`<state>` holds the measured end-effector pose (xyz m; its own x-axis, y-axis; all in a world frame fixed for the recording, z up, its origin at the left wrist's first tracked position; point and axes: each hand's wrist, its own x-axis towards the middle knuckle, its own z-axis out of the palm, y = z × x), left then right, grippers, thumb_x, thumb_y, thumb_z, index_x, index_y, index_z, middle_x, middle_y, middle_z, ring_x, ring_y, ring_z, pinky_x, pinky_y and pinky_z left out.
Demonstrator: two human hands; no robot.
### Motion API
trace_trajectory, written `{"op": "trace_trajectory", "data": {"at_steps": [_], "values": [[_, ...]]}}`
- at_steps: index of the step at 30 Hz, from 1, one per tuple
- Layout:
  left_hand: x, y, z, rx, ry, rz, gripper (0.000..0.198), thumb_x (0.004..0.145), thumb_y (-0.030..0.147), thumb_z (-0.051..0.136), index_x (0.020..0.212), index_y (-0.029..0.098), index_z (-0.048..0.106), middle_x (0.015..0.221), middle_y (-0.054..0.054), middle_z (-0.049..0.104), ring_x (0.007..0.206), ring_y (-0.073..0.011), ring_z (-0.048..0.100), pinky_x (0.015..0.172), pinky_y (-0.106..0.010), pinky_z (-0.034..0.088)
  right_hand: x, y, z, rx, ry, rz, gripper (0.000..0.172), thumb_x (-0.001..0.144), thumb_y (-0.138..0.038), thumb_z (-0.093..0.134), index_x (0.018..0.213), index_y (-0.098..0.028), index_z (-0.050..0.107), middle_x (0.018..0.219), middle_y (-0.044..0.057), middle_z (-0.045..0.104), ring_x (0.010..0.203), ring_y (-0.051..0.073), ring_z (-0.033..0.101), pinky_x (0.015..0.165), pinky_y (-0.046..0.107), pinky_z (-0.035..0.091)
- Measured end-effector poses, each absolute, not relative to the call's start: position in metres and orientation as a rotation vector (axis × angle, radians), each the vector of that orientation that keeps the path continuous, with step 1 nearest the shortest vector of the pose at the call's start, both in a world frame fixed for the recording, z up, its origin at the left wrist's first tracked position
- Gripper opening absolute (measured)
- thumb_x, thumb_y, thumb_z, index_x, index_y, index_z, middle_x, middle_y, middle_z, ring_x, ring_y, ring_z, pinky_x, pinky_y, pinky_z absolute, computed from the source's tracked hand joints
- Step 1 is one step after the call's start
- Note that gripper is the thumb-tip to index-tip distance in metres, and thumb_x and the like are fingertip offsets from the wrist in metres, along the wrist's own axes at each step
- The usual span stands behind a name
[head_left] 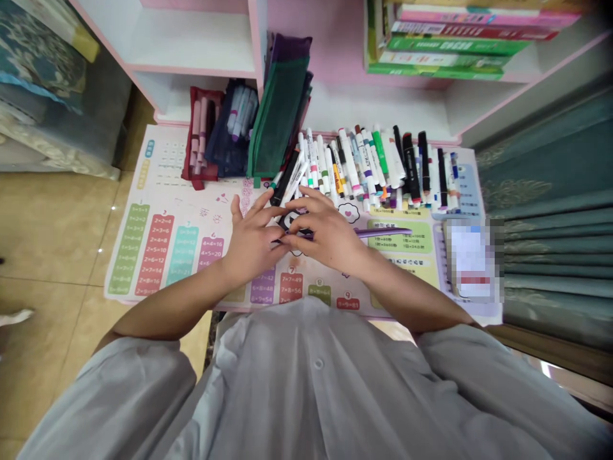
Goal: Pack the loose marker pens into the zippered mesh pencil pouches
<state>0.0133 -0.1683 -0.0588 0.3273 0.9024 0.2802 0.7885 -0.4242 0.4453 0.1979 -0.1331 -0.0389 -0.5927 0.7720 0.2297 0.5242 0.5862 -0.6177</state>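
From my head view, I have both hands low over the table, the fingers bent and nearly meeting around the near end of a slim purple strip [385, 232]. It lies under the fingers of my right hand [332, 236] and runs out past them to the right, flat along the table [191, 198]; a bit of purple also shows by my fingertips. My left hand [246, 246] comes in from the other side, fingers spread, the upper ones pointing toward the right hand's. I cannot tell whether either set of fingers is gripping the strip or only resting on it, since my knuckles cover the place. A dark piece with white marks [290, 220] peeps out between my hands, mostly hidden. Just beyond my fingertips lie a few black and white pens [287, 182], and right of them a long heap of markers [366, 163] spreads across. Farther left sit a red pouch [211, 172] and a blue pouch [223, 153], both with pens inside, next to a green pouch [278, 115] slanting up toward the shelf [191, 38]. Books [454, 45] are stacked at upper right.
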Motion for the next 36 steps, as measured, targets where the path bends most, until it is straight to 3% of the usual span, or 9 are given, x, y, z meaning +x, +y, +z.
{"op": "trace_trajectory", "data": {"at_steps": [13, 21, 29, 36], "values": [[0.014, -0.169, -0.052, 2.358, 1.502, 0.709, 0.026, 0.086, 0.05, 0.065, 0.075, 0.026, 0.072, 0.125, -0.002, 0.065, 0.142, -0.0343, 0.037, 0.119, -0.064, -0.005, 0.215, -0.135, -0.032, -1.099, -2.28, 0.702, 0.012, 0.082, -0.021, 0.064, 0.07, -0.022, 0.067, 0.117, 0.005, 0.066, 0.134, 0.032, 0.048, 0.11, 0.055, 0.044], [0.014, -0.168, -0.055, 2.377, 1.467, 0.747, 0.025, 0.087, 0.048, 0.063, 0.077, 0.027, 0.071, 0.126, -0.001, 0.065, 0.144, -0.0325, 0.035, 0.12, -0.061, -0.005, 0.217, -0.136, -0.038, -1.123, -2.268, 0.732, 0.013, 0.083, -0.021, 0.063, 0.071, -0.023, 0.067, 0.12, 0.004, 0.065, 0.138, 0.032, 0.044, 0.116, 0.057, 0.036], [0.014, -0.166, -0.053, 2.316, 1.464, 0.752, 0.025, 0.085, 0.048, 0.066, 0.072, 0.026, 0.069, 0.121, -0.001, 0.068, 0.143, -0.0333, 0.038, 0.119, -0.063, -0.005, 0.219, -0.136, -0.034, -1.12, -2.277, 0.724, 0.014, 0.083, -0.021, 0.063, 0.07, -0.022, 0.068, 0.123, 0.004, 0.064, 0.142, 0.034, 0.038, 0.114, 0.057, 0.036], [0.013, -0.166, -0.054, 2.321, 1.459, 0.755, 0.025, 0.084, 0.048, 0.067, 0.072, 0.026, 0.069, 0.121, 0.001, 0.069, 0.143, -0.0325, 0.037, 0.119, -0.063, -0.005, 0.22, -0.136, -0.034, -1.12, -2.283, 0.719, 0.015, 0.083, -0.022, 0.063, 0.068, -0.023, 0.068, 0.121, 0.003, 0.065, 0.14, 0.034, 0.041, 0.116, 0.058, 0.033]]}}
